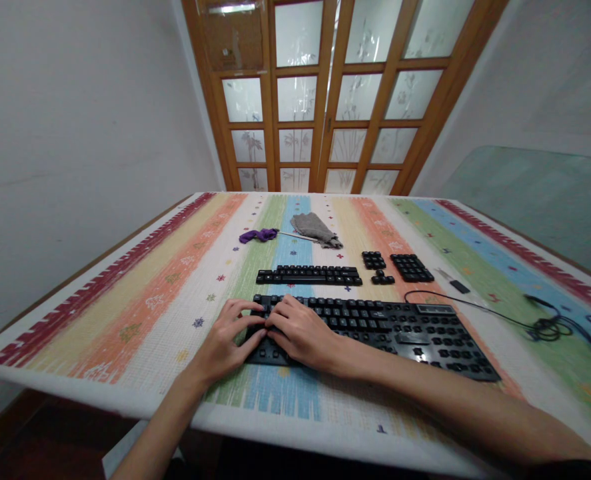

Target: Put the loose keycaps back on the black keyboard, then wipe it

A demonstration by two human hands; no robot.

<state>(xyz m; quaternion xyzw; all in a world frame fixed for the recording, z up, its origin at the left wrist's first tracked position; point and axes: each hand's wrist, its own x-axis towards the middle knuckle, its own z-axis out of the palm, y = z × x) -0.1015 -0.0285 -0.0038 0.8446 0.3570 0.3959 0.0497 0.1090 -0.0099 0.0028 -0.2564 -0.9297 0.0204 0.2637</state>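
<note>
A black keyboard (375, 327) lies across the table in front of me. Its right part has lost its keycaps and shows the bare switches; keycaps cover its upper left and middle. My left hand (229, 337) is at the keyboard's left end, thumb and fingers closed in a pinch. Beside it, touching at the fingertips, my right hand (305, 333) reaches over the left part with its fingers bent together and pointing down at the keys. Whatever the fingertips grip is too small and covered to make out.
Beyond the keyboard sit rows of loose keycaps (315, 275), a keycap block (411, 267) and smaller clusters (374, 260). A grey cloth (315, 229), a purple cloth (258, 235) and a small black piece (460, 287) lie around. A cable (545, 327) coils on the striped tablecloth (170, 280).
</note>
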